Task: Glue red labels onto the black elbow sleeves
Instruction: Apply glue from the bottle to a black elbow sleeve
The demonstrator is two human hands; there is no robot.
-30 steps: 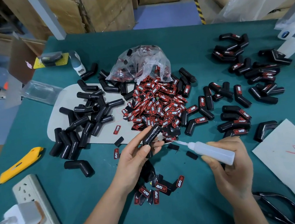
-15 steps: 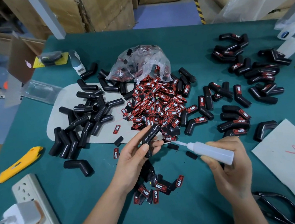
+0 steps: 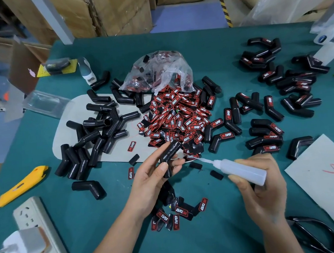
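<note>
While pinching one black ribbed rubber elbow sleeve [image 3: 170, 151] between thumb and curled fingers of the left hand [image 3: 150, 179], holds it clear of the teal-covered table [image 3: 216, 241], right at the near edge of the heap of red-and-black printed labels [image 3: 179, 116]. Grips at the bend, so leaves the upper leg free: long axis running from the thumb up and away to the right, open end aimed at the heap, shorter leg dropping towards the palm

Wraps the right hand [image 3: 262, 192] round a translucent white plastic squeeze bottle of glue [image 3: 243, 169], fingers curled under the body, thumb along the near side. Points the thin nozzle left and slightly away, straight at the sleeve. Puts the tip just to the right of and a little below the free leg, close by the left fingertips; cannot tell whether touching the rubber or just short of it

Judging from that, hinges on the small offset between tip and leg: needs the nozzle brought left and up onto the outward face, then drawn along the leg's length, not across it. Looks like a job for the right hand, with the left only turning the face towards the tip. Shows no label on this sleeve yet, unlike the labelled black sleeves [image 3: 267, 133] lying to the right, well apart from the bare black sleeves [image 3: 98, 134] piled to the left
</note>
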